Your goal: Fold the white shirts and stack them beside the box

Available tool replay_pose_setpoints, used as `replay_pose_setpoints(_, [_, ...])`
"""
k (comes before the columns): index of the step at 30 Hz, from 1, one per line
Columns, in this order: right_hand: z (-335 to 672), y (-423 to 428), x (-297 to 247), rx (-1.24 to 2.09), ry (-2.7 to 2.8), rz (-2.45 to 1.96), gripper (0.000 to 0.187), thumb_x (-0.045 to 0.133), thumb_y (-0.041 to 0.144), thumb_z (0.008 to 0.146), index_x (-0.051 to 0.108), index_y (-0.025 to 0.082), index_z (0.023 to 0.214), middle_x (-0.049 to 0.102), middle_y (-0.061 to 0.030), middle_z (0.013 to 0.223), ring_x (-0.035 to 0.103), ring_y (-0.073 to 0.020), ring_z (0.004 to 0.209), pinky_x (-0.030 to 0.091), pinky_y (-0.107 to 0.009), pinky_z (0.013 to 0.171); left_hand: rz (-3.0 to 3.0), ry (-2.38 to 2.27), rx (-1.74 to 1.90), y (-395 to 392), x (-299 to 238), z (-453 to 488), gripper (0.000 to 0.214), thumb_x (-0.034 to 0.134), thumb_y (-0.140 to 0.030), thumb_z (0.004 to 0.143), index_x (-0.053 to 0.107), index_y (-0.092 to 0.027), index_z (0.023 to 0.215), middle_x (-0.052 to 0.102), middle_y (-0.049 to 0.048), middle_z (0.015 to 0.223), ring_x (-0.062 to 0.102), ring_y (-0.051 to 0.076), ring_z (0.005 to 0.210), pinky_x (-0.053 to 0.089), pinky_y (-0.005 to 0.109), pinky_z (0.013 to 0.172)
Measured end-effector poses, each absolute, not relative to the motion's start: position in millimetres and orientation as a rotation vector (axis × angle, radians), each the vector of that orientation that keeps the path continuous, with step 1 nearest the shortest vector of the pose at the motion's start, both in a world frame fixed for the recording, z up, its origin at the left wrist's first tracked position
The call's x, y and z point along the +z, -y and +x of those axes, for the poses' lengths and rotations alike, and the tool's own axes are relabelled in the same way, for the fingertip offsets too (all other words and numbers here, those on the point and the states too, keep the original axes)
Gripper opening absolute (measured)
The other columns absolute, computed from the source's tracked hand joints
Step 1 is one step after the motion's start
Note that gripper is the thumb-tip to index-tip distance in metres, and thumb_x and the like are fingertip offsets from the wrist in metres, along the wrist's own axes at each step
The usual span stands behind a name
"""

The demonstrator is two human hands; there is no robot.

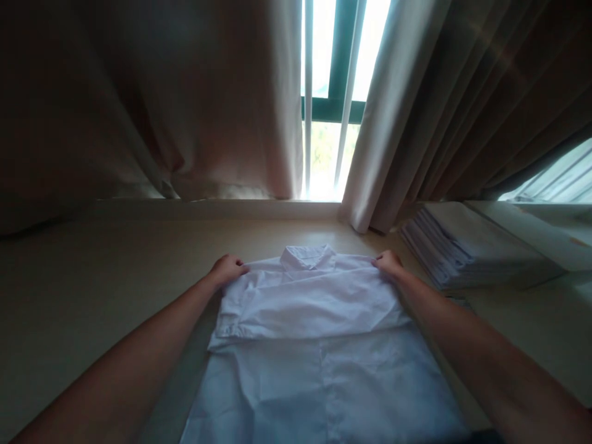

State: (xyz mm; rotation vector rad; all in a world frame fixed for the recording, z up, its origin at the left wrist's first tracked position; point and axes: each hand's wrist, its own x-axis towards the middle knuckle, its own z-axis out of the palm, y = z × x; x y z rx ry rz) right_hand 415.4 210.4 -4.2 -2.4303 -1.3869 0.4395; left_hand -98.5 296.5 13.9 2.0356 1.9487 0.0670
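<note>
A white collared shirt (319, 302) lies spread before me, its collar pointing away toward the window. One sleeve is folded across the upper part, and a cuff shows at the left side. My left hand (227, 270) pinches the shirt at its left shoulder. At the opposite shoulder, my right hand (388, 264) grips the cloth between thumb and fingers. The fabric between the two hands is stretched fairly straight. The shirt's lower end runs out of the picture at the bottom.
A stack of folded white cloth (472, 246) stands to the right on the pale surface (115, 296). Behind are a ledge (222, 209), long curtains (222, 111) and a barred window (342, 111). A small flat item (459, 302) lies near my right forearm.
</note>
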Motion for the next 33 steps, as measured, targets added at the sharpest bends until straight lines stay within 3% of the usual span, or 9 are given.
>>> replay_pose_setpoints(7, [424, -203, -17, 0.300, 1.340, -2.319, 0.021, 0.067, 0.034, 0.077, 0.073, 0.016, 0.084, 0.072, -0.0095, 0.086, 0.064, -0.0191, 0.076, 0.044, -0.027, 0.068, 2.020, -2.118, 0.218, -298, 8, -97, 0.041, 0.048, -0.052, 0.081, 0.070, -0.019, 0.093, 0.071, 0.0094, 0.096, 0.064, 0.022, 0.085, 0.042, 0.027, 0.064])
replay_pose_setpoints(11, [420, -206, -10, 0.230, 1.362, -2.222, 0.022, 0.064, 0.035, 0.080, 0.071, 0.015, 0.087, 0.071, -0.0074, 0.085, 0.063, -0.0162, 0.075, 0.043, -0.024, 0.068, 2.056, -2.179, 0.216, -296, 13, -89, 0.048, 0.042, -0.059, 0.083, 0.068, -0.020, 0.095, 0.070, 0.0109, 0.095, 0.063, 0.023, 0.085, 0.041, 0.028, 0.064])
replay_pose_setpoints(17, [408, -228, 17, 0.151, 1.390, -2.117, 0.037, 0.046, 0.036, 0.091, 0.065, 0.007, 0.104, 0.070, -0.0134, 0.097, 0.061, -0.0163, 0.084, 0.043, -0.025, 0.077, 2.206, -2.223, 0.237, -310, 34, -88, 0.053, 0.031, -0.060, 0.088, 0.063, -0.021, 0.103, 0.069, 0.0099, 0.096, 0.062, 0.024, 0.083, 0.041, 0.029, 0.065])
replay_pose_setpoints(21, [399, -215, 32, 0.116, 1.442, -2.068, 0.042, 0.044, 0.038, 0.093, 0.057, 0.009, 0.122, 0.065, -0.0144, 0.115, 0.060, -0.0217, 0.103, 0.044, -0.030, 0.087, 2.263, -2.204, 0.431, -305, 45, -92, 0.051, 0.036, -0.054, 0.090, 0.056, -0.015, 0.116, 0.065, 0.0135, 0.110, 0.059, 0.024, 0.100, 0.044, 0.032, 0.081])
replay_pose_setpoints(24, [389, -174, 30, 0.048, 1.694, -1.958, 0.048, 0.033, 0.038, 0.097, 0.049, 0.013, 0.134, 0.052, -0.0127, 0.136, 0.047, -0.0242, 0.125, 0.035, -0.036, 0.104, 2.417, -2.042, 0.540, -271, 40, -94, 0.053, 0.030, -0.050, 0.093, 0.049, -0.014, 0.128, 0.056, 0.0132, 0.129, 0.049, 0.023, 0.120, 0.038, 0.034, 0.099])
replay_pose_setpoints(27, [378, -122, 14, -0.016, 2.099, -1.873, 0.058, 0.027, 0.046, 0.097, 0.036, 0.014, 0.145, 0.034, -0.0102, 0.150, 0.028, -0.0249, 0.139, 0.021, -0.041, 0.114, 2.680, -1.666, 0.425, -217, 23, -94, 0.058, 0.032, -0.056, 0.091, 0.047, -0.021, 0.134, 0.043, 0.0079, 0.146, 0.034, 0.024, 0.136, 0.024, 0.038, 0.112])
replay_pose_setpoints(30, [372, -83, -10, -0.034, 2.174, -2.045, 0.075, 0.026, 0.061, 0.093, 0.025, 0.011, 0.149, 0.021, -0.0111, 0.155, 0.013, -0.0263, 0.143, 0.011, -0.044, 0.116, 2.701, -1.619, 0.221, -169, 4, -96, 0.064, 0.036, -0.062, 0.087, 0.040, -0.029, 0.141, 0.027, 0.0037, 0.155, 0.018, 0.026, 0.144, 0.016, 0.044, 0.116])
replay_pose_setpoints(33, [373, -67, -27, 0.031, 2.049, -2.251, 0.080, 0.016, 0.065, 0.092, 0.017, 0.012, 0.151, 0.016, -0.0098, 0.157, 0.007, -0.0242, 0.145, 0.006, -0.045, 0.117, 2.604, -1.751, 0.158, -144, -6, -98, 0.065, 0.034, -0.063, 0.088, 0.031, -0.033, 0.146, 0.019, 0.0014, 0.158, 0.009, 0.024, 0.146, 0.012, 0.045, 0.116])
